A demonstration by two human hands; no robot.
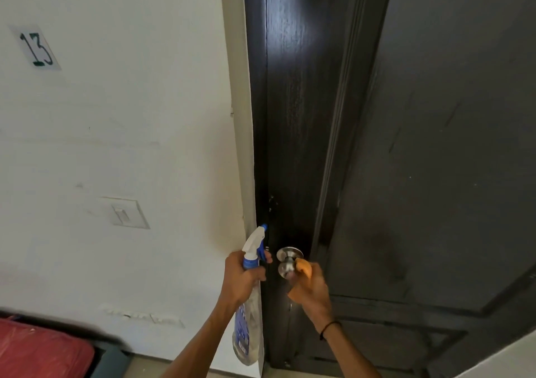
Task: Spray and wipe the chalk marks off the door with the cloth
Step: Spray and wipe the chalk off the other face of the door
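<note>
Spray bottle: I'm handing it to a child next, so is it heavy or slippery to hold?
Probably light: the clear spray bottle looks nearly empty. Its smooth plastic may slip, though the left hand holds its narrow neck securely.

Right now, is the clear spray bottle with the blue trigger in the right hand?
No, the left hand grips the spray bottle.

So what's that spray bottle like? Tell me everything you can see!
The spray bottle is clear plastic with a blue label, a blue collar and a white and blue trigger head whose nozzle tip is blue. It hangs nearly upright, nozzle aimed up at the dark door edge. The left hand grips its neck, a finger on the trigger. It sits just left of the silver doorknob.
</note>
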